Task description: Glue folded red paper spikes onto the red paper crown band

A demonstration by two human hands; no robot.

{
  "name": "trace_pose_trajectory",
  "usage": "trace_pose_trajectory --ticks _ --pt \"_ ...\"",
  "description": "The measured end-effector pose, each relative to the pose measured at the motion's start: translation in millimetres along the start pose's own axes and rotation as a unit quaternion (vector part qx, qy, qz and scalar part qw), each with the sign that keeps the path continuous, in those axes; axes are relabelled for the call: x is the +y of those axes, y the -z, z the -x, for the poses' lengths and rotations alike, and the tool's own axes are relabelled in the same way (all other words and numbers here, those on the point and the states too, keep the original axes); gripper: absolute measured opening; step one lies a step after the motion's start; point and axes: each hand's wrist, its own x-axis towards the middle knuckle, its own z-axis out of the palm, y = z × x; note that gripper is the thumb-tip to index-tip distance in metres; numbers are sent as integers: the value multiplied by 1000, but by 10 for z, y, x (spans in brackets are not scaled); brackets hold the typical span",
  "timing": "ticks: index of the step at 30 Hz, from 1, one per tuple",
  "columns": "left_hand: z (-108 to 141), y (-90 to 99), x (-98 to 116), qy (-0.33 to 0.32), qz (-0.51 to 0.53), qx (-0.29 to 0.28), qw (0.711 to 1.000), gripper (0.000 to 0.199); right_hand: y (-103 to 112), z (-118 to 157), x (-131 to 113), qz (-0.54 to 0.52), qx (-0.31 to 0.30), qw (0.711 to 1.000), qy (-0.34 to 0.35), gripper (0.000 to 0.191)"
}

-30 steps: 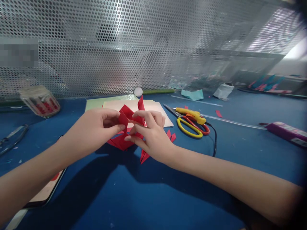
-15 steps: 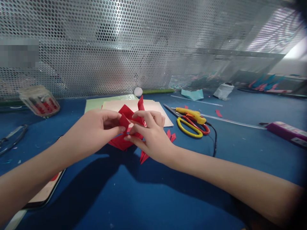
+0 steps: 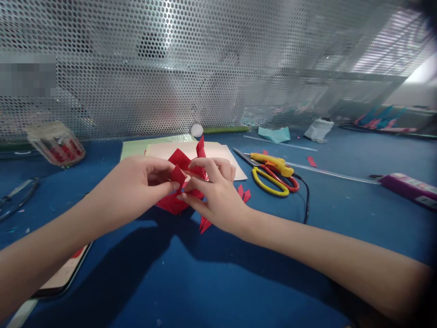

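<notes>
Folded red paper with several pointed flaps sits in front of a stack of pale sheets. My left hand pinches one red flap between thumb and fingers. From the right, my right hand grips the same red paper, its fingertips close to those of my left hand. The fingers hide part of the folds between them. Small red paper pieces lie just right of my right hand.
Scissors and a yellow glue gun with a black cord lie right of the sheets. Also on the blue table are a jar, a phone partly under my left forearm, and a purple object.
</notes>
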Motion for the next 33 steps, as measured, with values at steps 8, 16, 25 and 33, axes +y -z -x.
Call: trace_pose_trajectory --ticks 8,16,25,33 --pt "-4 -5 18 0 -7 -6 1000 13 10 -7 0 1 0 1000 -3 16" --pt "-5 3 -2 3 -3 -12 1000 15 18 -11 -12 2 -7 1000 -15 16" --pt "-11 1 0 8 -11 -12 1000 13 17 -6 -8 2 -1 1000 -10 16" --pt "-11 1 -7 13 -8 -15 1000 16 15 -4 -7 8 -1 1000 -5 17"
